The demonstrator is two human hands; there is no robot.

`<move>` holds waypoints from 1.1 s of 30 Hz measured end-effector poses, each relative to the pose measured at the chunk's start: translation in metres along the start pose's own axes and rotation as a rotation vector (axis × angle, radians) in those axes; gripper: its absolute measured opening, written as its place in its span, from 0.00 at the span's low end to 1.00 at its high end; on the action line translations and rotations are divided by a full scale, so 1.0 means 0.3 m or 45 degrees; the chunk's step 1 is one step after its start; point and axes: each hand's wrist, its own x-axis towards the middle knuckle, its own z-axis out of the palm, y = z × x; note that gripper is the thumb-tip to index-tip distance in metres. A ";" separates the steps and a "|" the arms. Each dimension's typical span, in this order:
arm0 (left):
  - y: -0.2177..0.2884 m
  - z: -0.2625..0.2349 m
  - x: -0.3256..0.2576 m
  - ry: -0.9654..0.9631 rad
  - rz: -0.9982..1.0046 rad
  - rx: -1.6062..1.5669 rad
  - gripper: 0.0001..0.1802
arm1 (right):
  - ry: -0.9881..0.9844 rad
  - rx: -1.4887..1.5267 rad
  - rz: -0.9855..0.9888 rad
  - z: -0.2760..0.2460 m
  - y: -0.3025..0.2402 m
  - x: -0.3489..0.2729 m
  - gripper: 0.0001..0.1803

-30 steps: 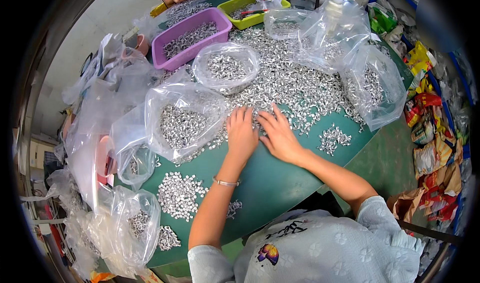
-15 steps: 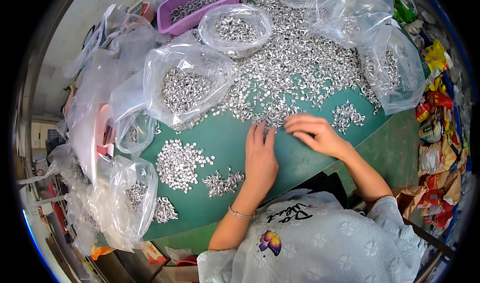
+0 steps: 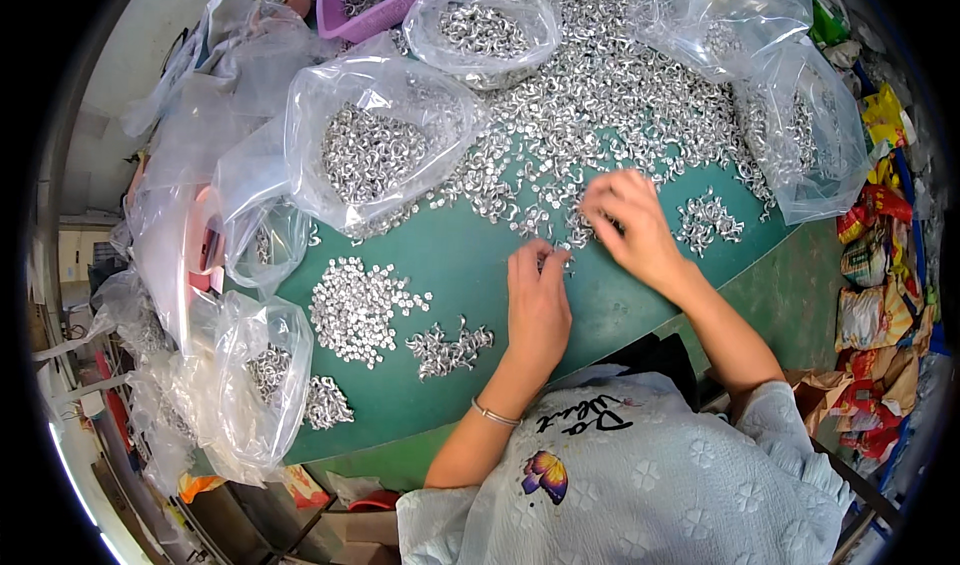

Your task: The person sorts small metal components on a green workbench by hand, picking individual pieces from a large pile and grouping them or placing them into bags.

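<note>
My left hand [image 3: 538, 305] rests low on the green table, its fingers curled down round a few small silver metal parts [image 3: 562, 264] that show beside the fingertips. Up and to the right, my right hand [image 3: 634, 227] is over the near edge of a wide spread of the same curved parts [image 3: 610, 95]. Its thumb stands apart from its bent fingers, slightly blurred, and nothing shows in its grasp. Left of my left hand lie a small heap of curved parts [image 3: 450, 350] and a larger patch of small, rounder silver pieces [image 3: 360, 310].
Clear plastic bags of metal parts stand at the left [image 3: 380, 155], back [image 3: 484, 40] and right [image 3: 800, 135]. A purple basket [image 3: 400, 5] sits at the back. Another small heap [image 3: 708, 221] lies right of my right hand. Colourful packages [image 3: 868, 305] line the far right.
My right hand has lifted away from my left and moved up over the spread's edge. The left has stayed low, its fingers more curled. The whole view has shifted slightly.
</note>
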 end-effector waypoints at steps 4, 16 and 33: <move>-0.020 -0.017 0.047 0.118 -0.052 -0.132 0.12 | 0.033 -0.271 -0.055 0.077 0.000 0.186 0.05; 0.004 -0.066 0.033 -0.042 -0.009 0.308 0.21 | 0.047 -0.222 -0.093 0.089 0.022 0.172 0.04; -0.060 -0.081 -0.010 0.002 -0.094 0.374 0.22 | 0.149 0.291 -0.040 0.062 -0.014 0.189 0.09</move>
